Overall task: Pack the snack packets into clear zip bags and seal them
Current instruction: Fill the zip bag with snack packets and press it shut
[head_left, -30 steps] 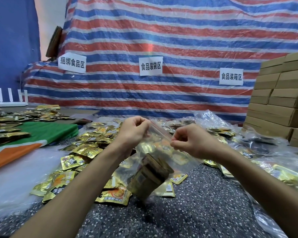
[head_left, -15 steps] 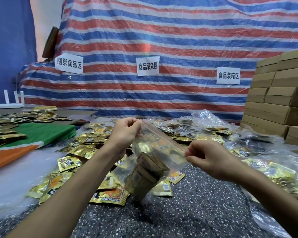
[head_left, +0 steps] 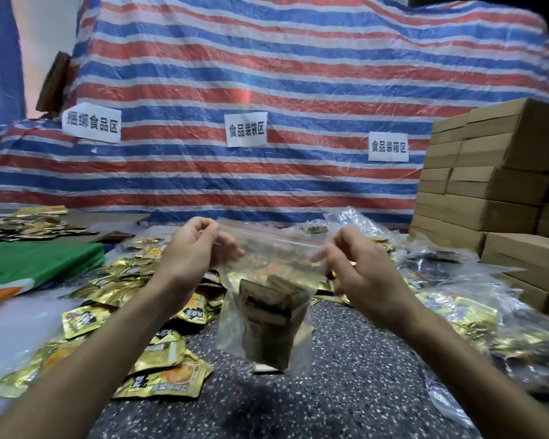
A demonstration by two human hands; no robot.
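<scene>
Hanging upright in mid-air btwn both hands: clear zip bag (head_left: pixel 260 264), w/ a stack of snack packets (head_left: pixel 268 315) sitting in its lower half. Pinching left end of zip strip (head_left: pixel 276 237) w/ left hand (head_left: pixel 191 248), thumb & fingers curled on it. Gripping right end w/ right hand (head_left: pixel 362 274), fingers blurred but seemingly pinching the bag top. Looking like the sealing step, filling done for this bag; not showing whether pressed shut all along. Next prob calling for sliding a firm pinch along the strip end to end, keeping it taut & level. Lying below & left of left hand: loose gold packets (head_left: pixel 159 378) on speckled table (head_left: pixel 346 391). Piling up right of right hand: filled bags (head_left: pixel 476 315), cardboard boxes (head_left: pixel 504 185) beyond.
</scene>
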